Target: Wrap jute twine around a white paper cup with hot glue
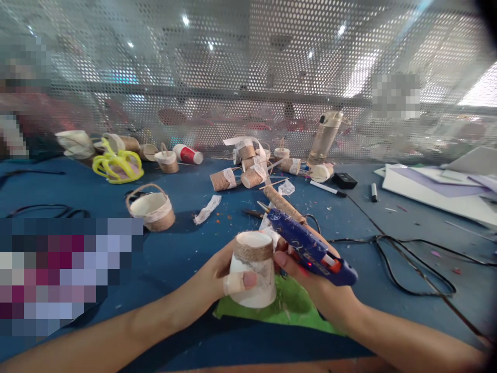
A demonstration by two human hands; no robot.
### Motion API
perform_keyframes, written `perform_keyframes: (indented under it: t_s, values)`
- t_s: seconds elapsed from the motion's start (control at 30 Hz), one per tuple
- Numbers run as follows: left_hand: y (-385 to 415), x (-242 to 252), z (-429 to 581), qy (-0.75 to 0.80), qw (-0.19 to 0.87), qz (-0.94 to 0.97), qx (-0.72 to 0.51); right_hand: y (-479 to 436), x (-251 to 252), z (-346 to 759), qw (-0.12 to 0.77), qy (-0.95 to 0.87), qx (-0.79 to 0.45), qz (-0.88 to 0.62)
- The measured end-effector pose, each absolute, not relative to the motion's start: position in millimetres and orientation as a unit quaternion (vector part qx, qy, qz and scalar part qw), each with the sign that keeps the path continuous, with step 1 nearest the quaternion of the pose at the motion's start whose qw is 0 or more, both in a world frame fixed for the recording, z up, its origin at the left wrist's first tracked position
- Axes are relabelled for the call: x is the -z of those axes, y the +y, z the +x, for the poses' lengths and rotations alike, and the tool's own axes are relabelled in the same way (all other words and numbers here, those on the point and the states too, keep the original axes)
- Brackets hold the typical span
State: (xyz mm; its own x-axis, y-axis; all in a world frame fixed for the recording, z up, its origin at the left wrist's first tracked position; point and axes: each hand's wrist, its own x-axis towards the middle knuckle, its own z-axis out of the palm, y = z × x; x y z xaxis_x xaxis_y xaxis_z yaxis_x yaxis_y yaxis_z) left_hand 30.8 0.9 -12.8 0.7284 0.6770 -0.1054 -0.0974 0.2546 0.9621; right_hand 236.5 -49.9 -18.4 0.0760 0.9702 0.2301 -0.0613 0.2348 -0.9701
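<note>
My left hand (pixel 229 274) is closed around a white paper cup (pixel 254 290), its taped thumb lying across the side. The cup is held narrower end up. Brown twine (pixel 253 252) is wound in a band around that upper end. In my right hand (pixel 306 277) is a blue hot glue gun (pixel 301 238), its nozzle pointing up and left past the cup. A small red light glows on the gun. My right thumb and fingertips are beside the cup's right side; whether they touch the twine I cannot tell. Under the hands lies a green sheet (pixel 310 313).
Behind the glue gun lies a roll of twine (pixel 283 203). A twine-and-lace basket (pixel 159 217) and a lace strip (pixel 207 209) are left. Several decorated cups (pixel 254 173) and a bottle (pixel 326 137) are farther back. Black cable (pixel 392 277) loops at right. A person is at the left edge.
</note>
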Motion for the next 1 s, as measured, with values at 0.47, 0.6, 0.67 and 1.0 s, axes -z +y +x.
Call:
perform_keyframes:
  t_s: [0.47,0.6,0.67,1.0]
  values:
    - [-3.4,8.2,34.7,0.252,0.733,0.576,-0.26,-50.5,24.0,236.6,0.588,-0.556,-0.374,-0.454]
    - [-5.6,9.4,36.2,0.259,0.723,0.587,-0.258,-50.6,25.8,237.9,0.59,-0.567,-0.358,-0.45]
    - [-7.4,10.6,36.4,0.268,0.716,0.589,-0.261,-50.4,24.8,238.4,0.582,-0.574,-0.354,-0.454]
    - [-16.9,10.1,36.5,0.238,0.793,0.507,-0.239,-56.9,17.1,245.0,0.559,-0.613,-0.341,-0.443]
